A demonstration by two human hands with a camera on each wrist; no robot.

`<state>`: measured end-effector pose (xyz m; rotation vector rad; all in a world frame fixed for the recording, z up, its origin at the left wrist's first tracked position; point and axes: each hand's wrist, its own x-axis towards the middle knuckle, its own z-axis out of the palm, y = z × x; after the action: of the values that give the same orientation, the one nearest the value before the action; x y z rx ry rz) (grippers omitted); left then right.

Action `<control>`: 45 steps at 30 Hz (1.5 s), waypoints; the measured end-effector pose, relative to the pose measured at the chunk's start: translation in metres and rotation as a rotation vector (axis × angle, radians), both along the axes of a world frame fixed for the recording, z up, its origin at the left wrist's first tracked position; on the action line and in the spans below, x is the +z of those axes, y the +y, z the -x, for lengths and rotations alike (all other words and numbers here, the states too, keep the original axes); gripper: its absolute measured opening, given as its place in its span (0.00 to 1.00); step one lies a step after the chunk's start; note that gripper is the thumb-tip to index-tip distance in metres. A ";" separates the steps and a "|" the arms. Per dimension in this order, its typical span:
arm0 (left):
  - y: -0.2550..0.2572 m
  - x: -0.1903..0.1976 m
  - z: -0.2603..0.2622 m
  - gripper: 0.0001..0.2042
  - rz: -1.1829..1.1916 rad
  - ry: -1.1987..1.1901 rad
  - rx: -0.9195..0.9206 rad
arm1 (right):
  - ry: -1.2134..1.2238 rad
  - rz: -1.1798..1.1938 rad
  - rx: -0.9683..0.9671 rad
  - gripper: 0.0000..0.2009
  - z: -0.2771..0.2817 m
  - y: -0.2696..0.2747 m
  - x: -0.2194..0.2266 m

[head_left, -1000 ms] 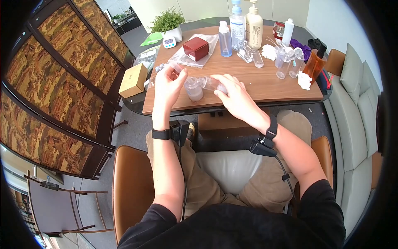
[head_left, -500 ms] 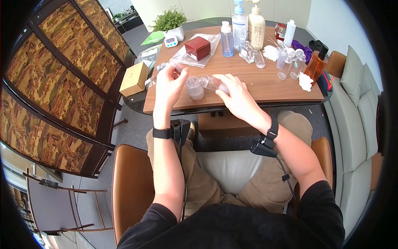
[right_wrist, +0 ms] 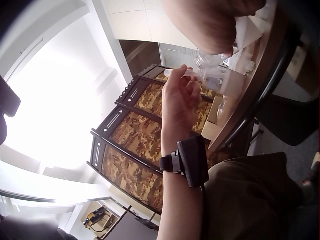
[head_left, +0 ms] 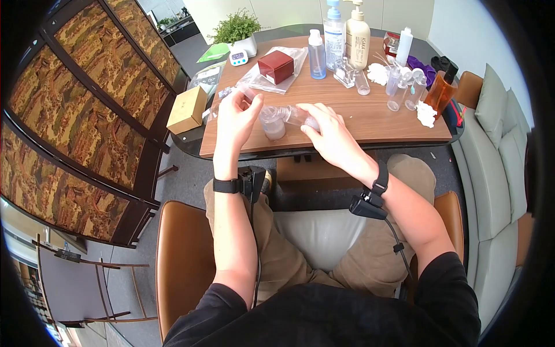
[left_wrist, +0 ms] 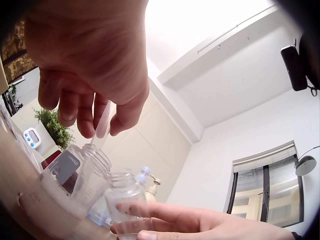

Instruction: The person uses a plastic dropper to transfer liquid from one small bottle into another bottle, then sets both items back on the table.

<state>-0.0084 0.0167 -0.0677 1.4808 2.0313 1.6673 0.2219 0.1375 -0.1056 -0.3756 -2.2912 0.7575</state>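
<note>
In the head view my left hand (head_left: 236, 118) pinches a slim translucent plastic stick (left_wrist: 103, 120) between thumb and fingers. Its lower end points down toward the threaded mouth of a clear jar (head_left: 272, 128). Some whitish contents sit low in that jar, which stands on the wooden table near its front edge. My right hand (head_left: 329, 130) grips a small clear bottle (head_left: 296, 115) with a threaded neck. This bottle is tilted, its neck up against the jar's mouth. In the left wrist view the bottle (left_wrist: 122, 200) shows between the right fingers, uncapped.
Behind the hands are a dark red box (head_left: 276, 67) on a plastic bag, a blue bottle (head_left: 317, 55) and a cream pump bottle (head_left: 357, 40). Several clear bottles (head_left: 399, 92), crumpled tissue (head_left: 426, 114) and an amber bottle (head_left: 440, 92) stand right. A cardboard box (head_left: 187, 110) is left.
The head view has shifted slightly since the first frame. Both hands, the stick, the jar and the tilted bottle keep nearly the same positions.
</note>
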 end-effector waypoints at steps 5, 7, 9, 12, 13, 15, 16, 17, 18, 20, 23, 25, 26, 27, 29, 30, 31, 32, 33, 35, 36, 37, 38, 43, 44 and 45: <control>-0.001 0.001 -0.002 0.11 0.004 0.006 0.008 | 0.018 -0.009 0.001 0.23 -0.001 0.000 0.000; -0.001 0.002 -0.002 0.11 0.016 -0.001 0.018 | -0.005 0.006 0.000 0.23 -0.002 -0.002 0.004; 0.000 -0.001 0.000 0.11 0.007 0.006 0.016 | -0.004 0.002 -0.003 0.23 -0.001 -0.002 0.003; 0.000 0.000 -0.001 0.11 0.003 0.014 0.016 | -0.011 -0.001 -0.004 0.23 -0.002 -0.001 0.002; 0.000 0.000 -0.001 0.11 0.008 0.016 0.019 | -0.017 0.000 -0.002 0.23 -0.001 -0.001 0.001; -0.001 0.001 -0.002 0.11 0.009 0.018 0.022 | -0.020 0.002 -0.004 0.23 -0.001 -0.001 0.001; -0.001 0.001 -0.002 0.11 0.007 0.019 0.023 | -0.021 0.001 -0.006 0.23 -0.001 -0.001 0.002; -0.001 0.001 -0.002 0.11 0.008 0.019 0.024 | -0.022 0.002 -0.006 0.23 -0.001 -0.001 0.002; -0.001 0.001 -0.002 0.11 0.011 0.014 0.024 | -0.019 0.001 -0.007 0.23 -0.001 -0.001 0.002; 0.000 0.001 -0.002 0.11 0.015 0.009 0.024 | -0.018 0.000 -0.008 0.23 -0.001 -0.001 0.002; 0.001 0.002 -0.004 0.11 0.001 0.006 0.014 | -0.022 0.008 -0.003 0.23 -0.001 -0.001 0.002; 0.002 0.002 -0.007 0.13 -0.051 0.015 0.038 | 0.005 -0.004 0.002 0.23 0.000 -0.001 0.001; 0.001 0.002 -0.006 0.13 -0.051 0.015 0.038 | 0.005 -0.004 0.003 0.23 0.000 -0.001 0.001; 0.001 0.001 -0.005 0.13 -0.042 0.013 0.036 | 0.004 -0.005 0.004 0.23 -0.001 -0.001 0.001; 0.001 0.001 -0.004 0.13 -0.033 0.011 0.035 | 0.004 -0.004 0.006 0.23 0.000 -0.001 0.001; 0.001 0.001 -0.004 0.14 -0.036 0.014 0.035 | 0.009 -0.010 0.005 0.23 0.000 0.000 0.000; 0.001 0.002 -0.005 0.14 -0.039 0.017 0.035 | 0.014 -0.015 0.004 0.23 0.000 0.000 0.000; 0.001 0.003 -0.006 0.14 -0.039 0.017 0.036 | 0.014 -0.014 0.004 0.23 0.000 0.000 -0.001; 0.001 0.003 -0.007 0.14 -0.038 0.018 0.035 | 0.014 -0.015 0.004 0.23 0.000 0.000 -0.001; 0.000 0.004 -0.007 0.14 -0.037 0.019 0.034 | 0.014 -0.015 0.003 0.23 0.000 0.000 -0.001; 0.001 0.003 -0.007 0.14 -0.037 0.021 0.036 | 0.025 -0.026 -0.004 0.22 0.000 -0.001 -0.001; 0.001 0.003 -0.007 0.14 -0.037 0.023 0.038 | 0.036 -0.036 -0.012 0.22 0.000 -0.001 0.000; 0.001 0.003 -0.007 0.14 -0.037 0.022 0.038 | 0.036 -0.036 -0.012 0.22 0.000 -0.001 0.000; 0.000 0.004 -0.007 0.13 -0.025 0.022 0.044 | 0.009 -0.012 -0.004 0.22 0.001 0.000 -0.001; 0.000 0.004 -0.007 0.13 -0.025 0.022 0.044 | 0.009 -0.013 -0.004 0.22 0.001 0.000 -0.001; 0.000 0.004 -0.007 0.13 -0.042 0.020 0.042 | 0.007 -0.012 -0.004 0.22 0.001 0.000 -0.001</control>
<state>-0.0013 0.0165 -0.0638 1.4838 2.0640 1.7280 0.2212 0.1376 -0.1067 -0.3706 -2.2868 0.7415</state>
